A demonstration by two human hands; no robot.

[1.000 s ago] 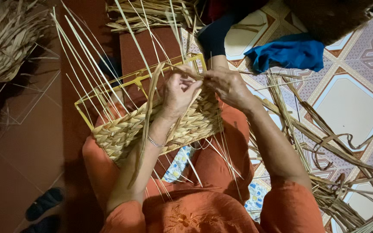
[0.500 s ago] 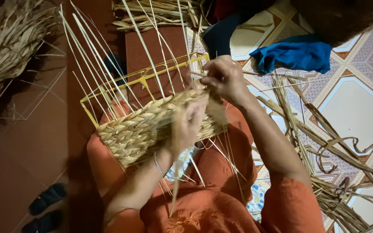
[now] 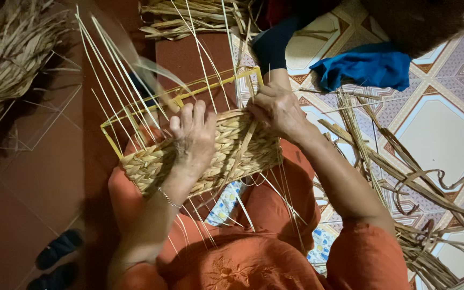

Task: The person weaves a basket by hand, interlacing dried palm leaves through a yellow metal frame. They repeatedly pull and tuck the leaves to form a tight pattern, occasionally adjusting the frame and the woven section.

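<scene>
1. A person in orange clothing sits on the floor with a half-woven basket (image 3: 232,156) resting across the lap; the woven band of pale straw wraps a yellow wire frame (image 3: 189,96), and thin upright stakes (image 3: 119,75) rise from it, fanning toward the top of the view.

2. The left hand (image 3: 193,137) lies flat against the woven side of the basket, fingers spread and pressed onto the braid, clasping nothing; a thin bracelet (image 3: 168,198) circles the wrist.

3. The right hand (image 3: 277,110) sits at the basket's upper right corner, fingers curled and pinched on a strand of straw (image 3: 245,142) at the rim; how tightly it grips cannot be told.

4. The floor divides in two: on the left, plain reddish-brown tiles (image 3: 22,215) in dim light; on the right, patterned tiles (image 3: 436,134) with pale octagons edged in orange and grey.

5. A large heap of dried straw (image 3: 6,70) lies at the upper left, well apart from the basket; a second bundle (image 3: 189,16) lies at the top centre, beyond the frame.

6. Long loose fibres (image 3: 404,182) trail over the patterned tiles at the right, just beside the person's right arm, thickening into a tangle near the lower right corner.

7. A crumpled blue cloth (image 3: 366,67) lies on the patterned floor above the right hand; a pair of dark sandals (image 3: 55,260) sits on the brown tiles at the lower left.
</scene>
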